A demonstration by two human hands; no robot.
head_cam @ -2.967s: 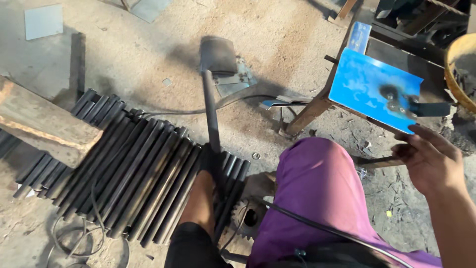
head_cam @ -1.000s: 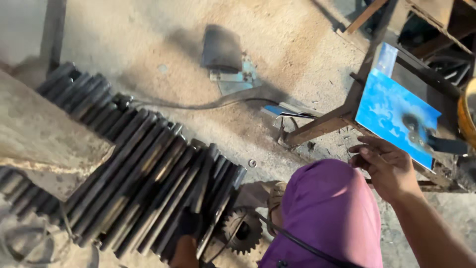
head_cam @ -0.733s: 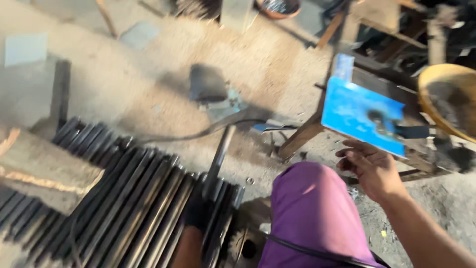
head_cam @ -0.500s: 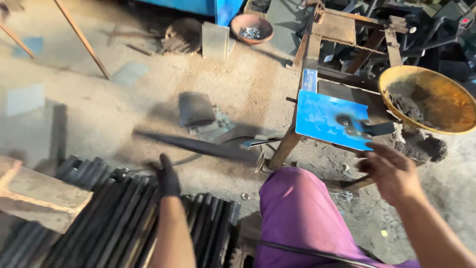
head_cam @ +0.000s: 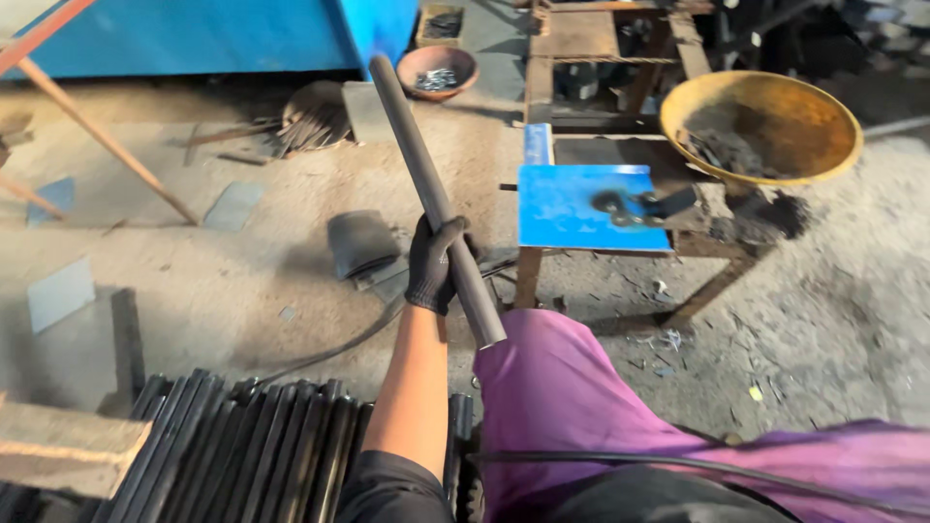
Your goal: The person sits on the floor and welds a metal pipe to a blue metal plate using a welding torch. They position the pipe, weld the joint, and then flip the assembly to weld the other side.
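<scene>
Your gloved left hand (head_cam: 436, 263) is wrapped tight around the dark metal rod (head_cam: 433, 199) near its lower end, so most of the length stands up and away from you, tilted toward the blue cabinet (head_cam: 194, 34). Your right hand is out of view; I cannot tell its state.

Risks noted:
- Gripped that low, the rod is top-heavy. A loose wrist could let the far end swing down onto the blue plate (head_cam: 591, 206) of the bench or into the yellow pan (head_cam: 765, 121).
- The rod's lower end sits just above your purple-clad knee (head_cam: 552, 378). A slip through the glove would drop it there.
- The stack of rods (head_cam: 262, 450) on the floor lies just beside your left arm; a dropped piece could roll or scatter them.
</scene>
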